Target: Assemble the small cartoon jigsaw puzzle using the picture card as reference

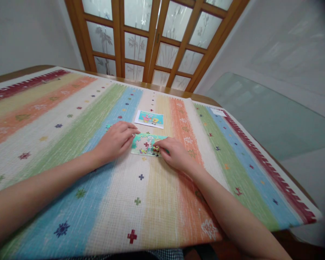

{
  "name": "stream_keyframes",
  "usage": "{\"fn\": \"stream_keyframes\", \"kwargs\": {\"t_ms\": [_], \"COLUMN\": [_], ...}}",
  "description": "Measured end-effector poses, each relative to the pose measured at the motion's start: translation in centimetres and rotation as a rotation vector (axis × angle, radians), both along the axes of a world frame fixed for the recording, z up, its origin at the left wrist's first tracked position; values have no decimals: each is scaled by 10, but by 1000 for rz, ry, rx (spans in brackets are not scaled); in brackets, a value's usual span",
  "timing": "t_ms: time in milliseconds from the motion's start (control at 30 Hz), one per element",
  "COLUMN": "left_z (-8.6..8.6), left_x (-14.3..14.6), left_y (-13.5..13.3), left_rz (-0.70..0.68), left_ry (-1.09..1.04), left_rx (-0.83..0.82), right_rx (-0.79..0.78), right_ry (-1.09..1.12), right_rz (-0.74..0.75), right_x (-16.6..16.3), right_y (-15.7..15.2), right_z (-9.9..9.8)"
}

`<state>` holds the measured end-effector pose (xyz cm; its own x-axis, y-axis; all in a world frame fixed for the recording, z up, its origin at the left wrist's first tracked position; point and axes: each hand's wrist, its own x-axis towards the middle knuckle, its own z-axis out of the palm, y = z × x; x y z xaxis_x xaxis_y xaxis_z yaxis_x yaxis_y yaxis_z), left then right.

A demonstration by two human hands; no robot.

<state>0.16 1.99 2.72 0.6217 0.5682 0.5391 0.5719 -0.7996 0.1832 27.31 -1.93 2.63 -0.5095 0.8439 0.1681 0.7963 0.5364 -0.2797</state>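
Observation:
A small jigsaw puzzle (138, 146) with a green and teal cartoon picture lies flat on the striped tablecloth. Inside its frame, the cloth shows through a gap. My left hand (119, 139) rests at the puzzle's upper left corner, fingers bent and closed on its edge. From the right, my right hand (173, 151) reaches over the puzzle, its index fingertip and thumb on the right part. Whether a loose piece is under these fingers I cannot tell. Beyond the puzzle lies a picture card (151, 119) with cartoon figures. A few teal puzzle pieces (108, 126) peek out behind my left hand.
The striped tablecloth (130, 216) covers a wooden table. A white slip of paper (218, 112) lies near the far right corner. Behind the table stand wooden doors (148, 43) with frosted glass panes, and a glass panel (273, 112) leans at the right wall.

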Motion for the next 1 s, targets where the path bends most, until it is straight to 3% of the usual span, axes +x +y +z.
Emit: {"fn": "stream_keyframes", "kwargs": {"t_ms": [167,300,433,700,1000], "left_z": [13,-2,-18,-19,-20], "left_x": [-34,-61,-78,-63,-51], "left_y": [26,36,34,20,26], "left_rz": [89,82,50,-82,-95], "left_ry": [27,110,125,138,166], "left_rx": [-29,-102,-215,-291,-350], "right_rx": [27,40,20,-3,-58], "right_ry": [-156,-189,-52,295,441], "right_rz": [34,0,-2,-119,-262], "right_x": [-9,-17,-11,7,19], "right_y": [-5,-7,-4,6,13], "right_z": [5,7,0,-5,-7]}}
